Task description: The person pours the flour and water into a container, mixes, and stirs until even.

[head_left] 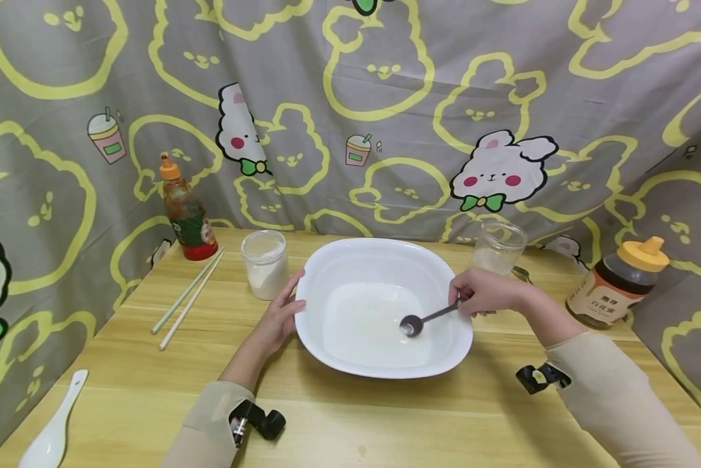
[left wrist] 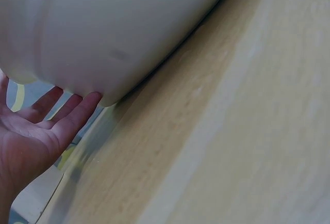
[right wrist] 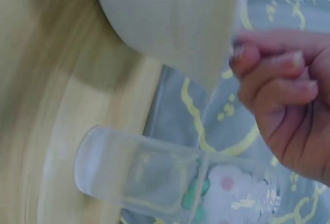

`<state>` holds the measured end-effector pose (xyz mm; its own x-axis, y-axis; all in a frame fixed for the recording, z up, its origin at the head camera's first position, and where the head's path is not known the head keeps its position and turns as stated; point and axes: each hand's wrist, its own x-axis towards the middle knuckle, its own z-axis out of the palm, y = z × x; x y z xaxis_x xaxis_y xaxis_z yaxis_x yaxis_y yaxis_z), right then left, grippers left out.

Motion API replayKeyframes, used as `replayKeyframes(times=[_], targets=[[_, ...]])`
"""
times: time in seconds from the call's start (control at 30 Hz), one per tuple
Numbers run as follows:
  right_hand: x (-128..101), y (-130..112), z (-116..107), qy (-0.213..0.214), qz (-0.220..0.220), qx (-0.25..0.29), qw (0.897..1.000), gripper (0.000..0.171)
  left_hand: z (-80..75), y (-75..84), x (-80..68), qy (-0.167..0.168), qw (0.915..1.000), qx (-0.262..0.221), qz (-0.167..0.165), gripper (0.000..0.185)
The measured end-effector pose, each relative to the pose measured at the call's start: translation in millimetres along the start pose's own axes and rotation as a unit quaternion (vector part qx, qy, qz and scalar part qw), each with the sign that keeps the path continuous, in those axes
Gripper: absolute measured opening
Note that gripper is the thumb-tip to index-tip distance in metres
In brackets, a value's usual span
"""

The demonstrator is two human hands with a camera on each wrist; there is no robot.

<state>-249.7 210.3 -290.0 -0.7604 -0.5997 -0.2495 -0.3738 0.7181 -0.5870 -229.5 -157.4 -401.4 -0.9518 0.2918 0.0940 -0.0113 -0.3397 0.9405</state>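
Note:
A large white bowl (head_left: 385, 257) sits mid-table with white liquid (head_left: 368, 325) pooled in its bottom. My right hand (head_left: 484, 292) pinches the handle of a metal spoon (head_left: 422, 320) whose bowl dips into the liquid near the right side. My left hand (head_left: 280, 315) lies with straight fingers against the bowl's left outer wall; in the left wrist view the fingers (left wrist: 72, 118) touch the bowl's underside (left wrist: 113, 33). The right wrist view shows curled fingers (right wrist: 278, 74) beside the bowl's wall (right wrist: 175, 22).
A jar of white powder (head_left: 264, 263) stands left of the bowl, a clear empty jar (head_left: 498, 248) behind my right hand. Chopsticks (head_left: 188, 296) and a sauce bottle (head_left: 186, 211) are at the far left, a white ceramic spoon (head_left: 54, 429) front left, a honey bottle (head_left: 620, 283) right.

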Motion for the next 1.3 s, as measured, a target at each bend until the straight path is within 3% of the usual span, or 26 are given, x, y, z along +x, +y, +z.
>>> replayKeyframes(times=[0.17,0.33,0.43,0.57,0.93,1.07,1.3], targets=[[1.6,-4.3,6.1,-0.059,-0.031,0.04,0.997,0.01,0.0,0.5,0.0,0.0,1.0,-0.004,0.003,0.069],[24.2,-16.5,29.7,-0.066,-0.074,0.074,0.992,0.01,0.0,-0.1,0.4,-0.002,1.0,-0.007,0.002,0.069],[38.4,-22.6,42.2,-0.037,-0.081,0.084,0.992,0.009,0.8,-0.9,1.0,-0.006,0.9999,-0.01,0.002,0.068],[46.2,-23.0,47.6,0.031,-0.054,0.065,0.996,0.008,1.9,-1.5,2.2,-0.005,0.9999,-0.012,0.001,0.067],[13.7,-2.8,20.7,0.121,0.042,0.017,0.992,0.011,-2.7,-1.4,3.0,0.002,0.9999,-0.01,0.003,0.068],[0.3,-2.5,9.4,0.093,0.034,-0.005,0.995,0.012,-2.8,-1.3,2.5,0.002,0.9999,-0.013,0.003,0.069],[-12.4,-6.3,3.1,-0.028,-0.022,0.021,0.999,0.01,-2.4,-1.4,1.5,-0.001,0.9999,-0.014,0.0,0.069]])
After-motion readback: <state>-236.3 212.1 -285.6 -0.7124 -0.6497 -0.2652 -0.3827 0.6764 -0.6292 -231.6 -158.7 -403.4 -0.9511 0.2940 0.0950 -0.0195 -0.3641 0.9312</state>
